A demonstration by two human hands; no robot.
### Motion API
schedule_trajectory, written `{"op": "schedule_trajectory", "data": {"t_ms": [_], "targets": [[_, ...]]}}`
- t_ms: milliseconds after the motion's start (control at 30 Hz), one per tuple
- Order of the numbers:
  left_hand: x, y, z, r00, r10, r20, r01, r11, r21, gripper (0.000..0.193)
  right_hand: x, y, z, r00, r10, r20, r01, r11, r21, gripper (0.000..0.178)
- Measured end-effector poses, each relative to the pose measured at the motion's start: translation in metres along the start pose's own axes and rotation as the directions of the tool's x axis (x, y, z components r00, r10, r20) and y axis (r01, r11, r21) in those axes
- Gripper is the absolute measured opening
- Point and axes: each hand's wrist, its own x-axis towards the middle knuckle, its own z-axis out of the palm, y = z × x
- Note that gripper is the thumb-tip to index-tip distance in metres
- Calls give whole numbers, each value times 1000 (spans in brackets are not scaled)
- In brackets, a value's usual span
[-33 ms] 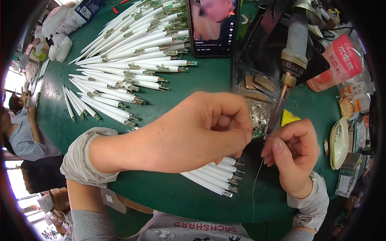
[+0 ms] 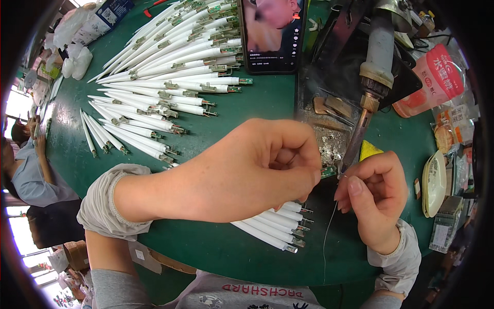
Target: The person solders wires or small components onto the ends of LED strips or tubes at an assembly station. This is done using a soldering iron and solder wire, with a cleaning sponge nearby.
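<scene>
My left hand (image 2: 257,170) reaches across the green table (image 2: 247,108) and pinches a small green circuit board (image 2: 328,171) between thumb and fingers. The board sits at the tip of a mounted soldering iron (image 2: 371,92), which slants down from the upper right. My right hand (image 2: 378,198) pinches a thin solder wire (image 2: 328,232) whose upper end meets the iron's tip and whose tail hangs toward me. Several white tubes with metal ends (image 2: 275,229) lie under my left hand.
A large fan of white tubes (image 2: 170,77) covers the far left of the table. A phone (image 2: 272,33) stands behind them. A yellow sponge (image 2: 369,149), a red packet (image 2: 432,77) and a white dish (image 2: 432,183) are at the right. Another person (image 2: 25,170) sits at the left.
</scene>
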Motion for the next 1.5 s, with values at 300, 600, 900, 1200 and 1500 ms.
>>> {"op": "schedule_trajectory", "data": {"t_ms": [300, 600, 900, 1200, 1500], "targets": [[-7, -5, 11, 987, 157, -28, -138, 927, 349, 6, 3, 7, -2, 997, 62, 52, -65, 996, 57, 14], [-5, -15, 12, 896, 440, 65, -400, 732, 552, 9, 5, 8, -2, 994, 78, 76, -81, 996, 38, 14], [-8, -38, 17, 824, 488, 288, -432, 211, 877, 20, 0, 8, -3, 988, 130, 83, -131, 991, 16, 13], [4, -7, -39, 776, 627, 69, 191, -338, 922, 14, 2, 11, -2, 989, 109, 95, -110, 994, -1, 12], [10, -12, -51, 806, 572, 150, 127, -416, 901, 15, 0, 10, -2, 988, 125, 91, -124, 992, -16, 12]]}}
